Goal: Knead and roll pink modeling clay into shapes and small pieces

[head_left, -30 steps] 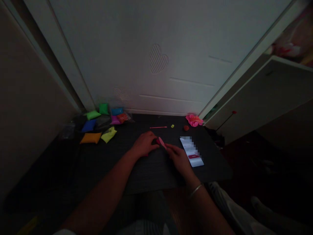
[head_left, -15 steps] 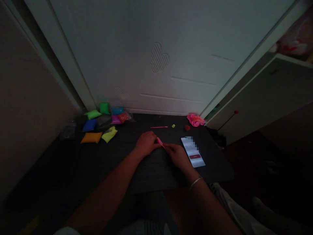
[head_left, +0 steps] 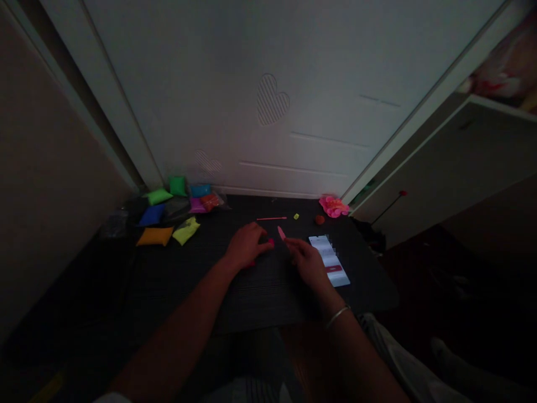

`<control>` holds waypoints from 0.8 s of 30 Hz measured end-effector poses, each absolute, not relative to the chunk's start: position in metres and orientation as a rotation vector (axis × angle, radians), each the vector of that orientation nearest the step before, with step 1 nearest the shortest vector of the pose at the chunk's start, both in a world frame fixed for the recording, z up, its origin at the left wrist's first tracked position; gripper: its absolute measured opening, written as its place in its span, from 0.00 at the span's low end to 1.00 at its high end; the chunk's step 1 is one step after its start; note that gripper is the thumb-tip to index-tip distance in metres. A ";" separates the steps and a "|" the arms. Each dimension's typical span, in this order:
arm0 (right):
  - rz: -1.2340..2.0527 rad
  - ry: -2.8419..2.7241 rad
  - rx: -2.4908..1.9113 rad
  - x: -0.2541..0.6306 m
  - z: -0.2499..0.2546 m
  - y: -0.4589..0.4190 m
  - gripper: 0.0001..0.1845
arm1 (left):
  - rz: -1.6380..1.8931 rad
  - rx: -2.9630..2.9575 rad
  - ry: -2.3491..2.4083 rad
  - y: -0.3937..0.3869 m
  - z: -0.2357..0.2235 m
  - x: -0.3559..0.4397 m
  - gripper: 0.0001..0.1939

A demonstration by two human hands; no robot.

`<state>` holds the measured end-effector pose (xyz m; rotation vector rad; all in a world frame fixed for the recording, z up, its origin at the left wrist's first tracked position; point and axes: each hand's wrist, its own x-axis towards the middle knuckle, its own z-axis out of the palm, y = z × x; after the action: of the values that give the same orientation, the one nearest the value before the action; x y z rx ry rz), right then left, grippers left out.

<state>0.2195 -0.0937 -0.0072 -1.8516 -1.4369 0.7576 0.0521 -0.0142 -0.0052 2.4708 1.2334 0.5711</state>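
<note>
My right hand (head_left: pixel 308 262) is closed on a slim pink modelling-clay tool (head_left: pixel 281 233), its flat pointed end sticking up past the fingertips. To the left, my left hand (head_left: pixel 246 245) rests low over the table with curled fingers. A small piece of reddish-pink clay (head_left: pixel 271 243) shows at its thumb and fingertips. Another bit of the same colour peeks out below the palm; the rest is hidden by the hand. Beyond the hands lie a thin pink stick tool (head_left: pixel 272 218) and a tiny yellow piece (head_left: pixel 296 216).
A lit phone (head_left: pixel 331 263) lies beside my right hand. Behind it are a red ball (head_left: pixel 319 220) and a pink petalled piece (head_left: pixel 334 206). Several coloured clay packets, including an orange one (head_left: pixel 155 236) and a yellow one (head_left: pixel 186 230), sit at the left. A white panel (head_left: pixel 235 112) rises behind the dark table (head_left: pixel 268 302).
The pink tool in my right hand has come away from my left hand and points more upward. My left hand has shifted slightly left and nearer, and reddish-pink clay now shows at it.
</note>
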 end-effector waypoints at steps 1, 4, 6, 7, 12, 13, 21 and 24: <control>0.705 -1.465 -1.879 0.219 -0.007 -0.095 0.18 | 0.625 2.438 1.254 -0.013 -0.002 0.048 0.16; 0.473 -1.611 -1.984 0.210 -0.005 -0.096 0.16 | 0.711 2.384 1.322 -0.011 0.008 0.030 0.16; 0.355 -1.676 -2.061 0.200 -0.005 -0.093 0.15 | 0.607 2.423 1.309 -0.012 0.012 0.017 0.16; 0.321 -1.695 -2.098 0.195 -0.005 -0.090 0.15 | 0.527 2.454 1.281 -0.014 0.013 0.011 0.17; 0.221 -1.752 -2.176 0.181 0.000 -0.081 0.19 | 0.331 2.519 1.222 -0.037 0.002 -0.010 0.25; 0.200 -1.763 -2.162 0.180 0.002 -0.082 0.17 | 0.349 2.513 1.235 -0.042 -0.001 -0.011 0.25; 0.338 -1.748 -1.798 0.152 -0.008 -0.136 0.21 | 0.535 2.429 1.285 -0.071 -0.023 0.001 0.12; 0.348 -1.762 -1.815 0.141 -0.016 -0.150 0.19 | 0.581 2.438 1.312 -0.075 -0.024 0.004 0.11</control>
<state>0.1405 -0.1503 -0.0159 -1.8145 -1.7624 0.3481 0.0037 -0.0753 -0.0237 2.4376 1.3119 0.5807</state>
